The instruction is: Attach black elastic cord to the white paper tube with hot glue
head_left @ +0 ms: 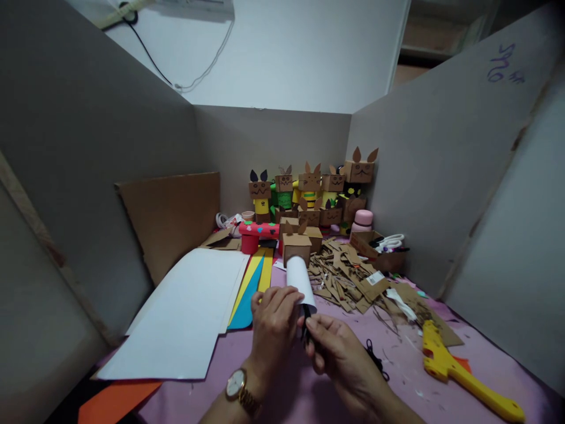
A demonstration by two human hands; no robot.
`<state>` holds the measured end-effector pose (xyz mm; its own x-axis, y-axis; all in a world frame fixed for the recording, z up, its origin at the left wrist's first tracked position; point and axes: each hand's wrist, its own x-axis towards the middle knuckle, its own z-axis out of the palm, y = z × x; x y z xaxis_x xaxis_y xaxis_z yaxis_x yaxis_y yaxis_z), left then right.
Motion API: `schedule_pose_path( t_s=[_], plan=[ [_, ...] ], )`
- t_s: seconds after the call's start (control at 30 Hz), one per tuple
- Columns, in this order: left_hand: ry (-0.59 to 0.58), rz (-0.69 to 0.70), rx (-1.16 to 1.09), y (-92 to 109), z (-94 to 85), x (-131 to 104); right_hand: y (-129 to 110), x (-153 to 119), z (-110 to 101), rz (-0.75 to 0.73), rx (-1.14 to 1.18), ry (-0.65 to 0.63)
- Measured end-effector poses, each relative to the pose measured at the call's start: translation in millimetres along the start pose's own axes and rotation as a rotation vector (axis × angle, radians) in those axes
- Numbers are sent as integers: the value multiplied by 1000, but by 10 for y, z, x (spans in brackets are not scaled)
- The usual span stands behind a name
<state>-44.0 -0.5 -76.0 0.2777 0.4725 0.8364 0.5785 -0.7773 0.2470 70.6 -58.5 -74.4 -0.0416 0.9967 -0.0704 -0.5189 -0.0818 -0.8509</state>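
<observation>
My left hand [277, 317], with a gold watch on its wrist, has its fingers closed over the near end of a white paper tube [299, 278]. The tube slants away from me, its far end against a small cardboard box with ears [296, 247]; whether they are joined I cannot tell. At the tube's near opening, my right hand [331, 341] pinches a slim black item [305, 324], partly hidden by the fingers, its kind unclear. Both hands are close together above the pink tabletop [229, 359].
White sheets [176, 312] and coloured paper [253, 288] lie left. Cardboard scraps [342, 271], a yellow glue gun [459, 371] and a black cord [375, 359] lie right. Cardboard animal figures [309, 182] stand behind, near a pink bottle [362, 221]. Grey panels [273, 135] enclose the table.
</observation>
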Motion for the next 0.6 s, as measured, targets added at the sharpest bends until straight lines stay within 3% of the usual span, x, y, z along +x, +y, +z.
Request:
schedule_pose_path(
  t_s=[0.6],
  plan=[
    [42, 28, 20, -2, 0, 3, -23, 15, -5, -7, -2, 9]
  ],
)
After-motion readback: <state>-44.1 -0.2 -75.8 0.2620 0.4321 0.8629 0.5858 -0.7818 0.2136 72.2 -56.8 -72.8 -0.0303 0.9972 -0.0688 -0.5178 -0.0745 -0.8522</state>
